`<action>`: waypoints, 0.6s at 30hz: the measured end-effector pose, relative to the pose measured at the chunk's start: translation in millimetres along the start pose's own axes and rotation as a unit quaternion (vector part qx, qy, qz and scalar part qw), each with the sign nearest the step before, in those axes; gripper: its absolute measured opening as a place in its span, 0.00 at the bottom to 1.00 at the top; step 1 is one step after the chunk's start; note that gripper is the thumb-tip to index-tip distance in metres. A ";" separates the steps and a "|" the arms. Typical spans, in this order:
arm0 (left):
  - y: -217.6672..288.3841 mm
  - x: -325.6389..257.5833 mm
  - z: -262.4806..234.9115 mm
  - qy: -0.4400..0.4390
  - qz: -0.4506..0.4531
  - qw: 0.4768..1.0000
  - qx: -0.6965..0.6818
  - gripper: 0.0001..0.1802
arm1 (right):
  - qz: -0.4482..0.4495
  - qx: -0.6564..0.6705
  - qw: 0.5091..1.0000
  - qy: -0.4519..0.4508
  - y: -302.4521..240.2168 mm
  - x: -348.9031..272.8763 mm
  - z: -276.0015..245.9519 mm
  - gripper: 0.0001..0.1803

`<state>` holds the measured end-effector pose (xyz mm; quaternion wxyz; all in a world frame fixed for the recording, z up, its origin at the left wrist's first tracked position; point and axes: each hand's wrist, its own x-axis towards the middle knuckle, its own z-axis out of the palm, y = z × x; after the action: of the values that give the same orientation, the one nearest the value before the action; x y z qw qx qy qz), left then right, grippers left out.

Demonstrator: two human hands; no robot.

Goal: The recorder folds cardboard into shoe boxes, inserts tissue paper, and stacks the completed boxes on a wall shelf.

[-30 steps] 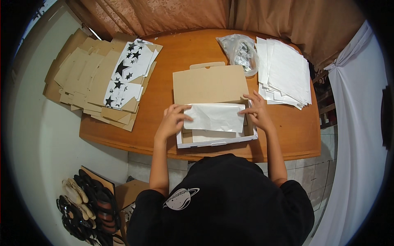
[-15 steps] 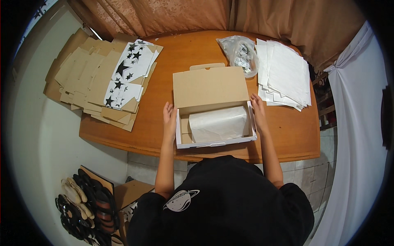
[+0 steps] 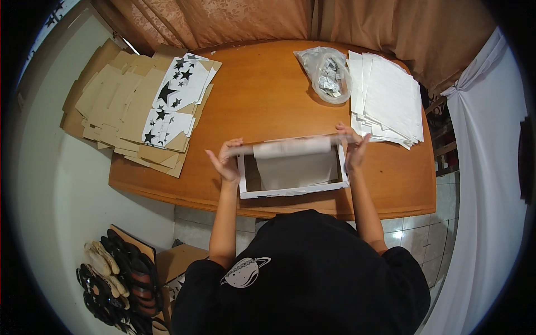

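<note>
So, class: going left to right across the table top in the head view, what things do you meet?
Stack of flat cardboard pieces with star-printed sheets → left hand → white box → right hand → stack of white sheets.

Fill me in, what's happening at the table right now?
A person is working a white-edged cardboard box at the near edge of a wooden table. The left hand and right hand grip the ends of its lid, tilted over the box. White paper lines the inside. Flat cardboard blanks lie left; a stack of white paper sheets and a plastic bag lie right.
</note>
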<state>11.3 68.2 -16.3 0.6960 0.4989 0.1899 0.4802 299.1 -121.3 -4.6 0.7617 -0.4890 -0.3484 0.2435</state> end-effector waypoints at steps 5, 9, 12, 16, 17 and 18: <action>6.3 -24.0 -1.0 -0.073 -0.010 0.985 0.156 0.44 | 0.075 0.030 0.995 -0.059 -10.0 -27.2 -18.4 0.51; 19.1 -40.6 -4.6 -0.082 -0.034 0.972 0.220 0.35 | 0.043 -0.302 0.942 -0.138 -37.9 -39.4 -29.7 0.36; 42.8 -57.0 10.5 -0.123 0.029 0.941 0.315 0.29 | -0.032 -0.537 0.815 -0.216 -65.1 -49.3 -14.5 0.23; 41.8 -88.1 25.8 -0.140 0.062 0.896 0.418 0.43 | -0.089 -0.547 0.795 -0.246 -68.3 -74.6 13.4 0.38; 41.7 -92.9 29.2 -0.115 0.072 0.892 0.431 0.49 | -0.089 -0.547 0.795 -0.246 -64.8 -78.0 14.5 0.38; 42.7 -97.4 30.3 -0.101 0.069 0.882 0.454 0.50 | -0.085 -0.542 0.804 -0.231 -62.6 -81.4 15.9 0.38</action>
<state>-32.1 -29.1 13.3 0.3739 0.8181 0.2808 0.3348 236.8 -195.3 33.3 0.2875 -0.7201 -0.6291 0.0550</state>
